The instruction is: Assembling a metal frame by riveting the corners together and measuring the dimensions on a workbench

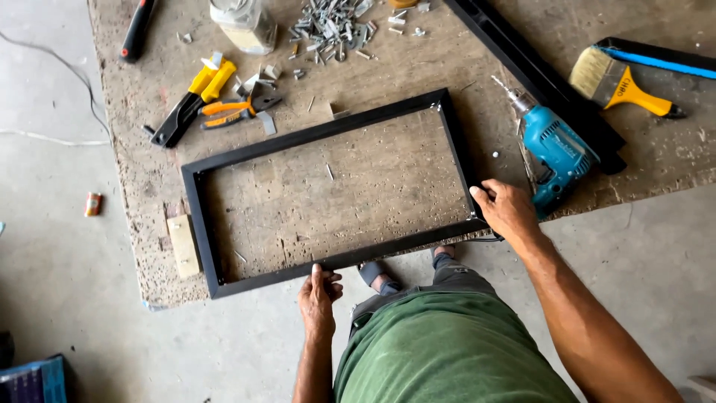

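A black rectangular metal frame (298,139) lies flat on a worn wooden board (418,67), reaching from the near left to the far right. My left hand (319,298) grips the middle of the frame's near rail, thumb on top. My right hand (507,209) holds the frame's near right corner, fingers curled over it. A teal electric drill (556,153) lies just right of that corner, bit pointing away from me.
A yellow-handled rivet tool (190,104) and orange snips (235,113) lie at the far left. A pile of rivets (332,26) and a glass jar (245,24) sit at the back. A long black metal bar (537,75) and a yellow-handled brush (623,82) lie to the right. A small wood block (183,245) sits at the left edge.
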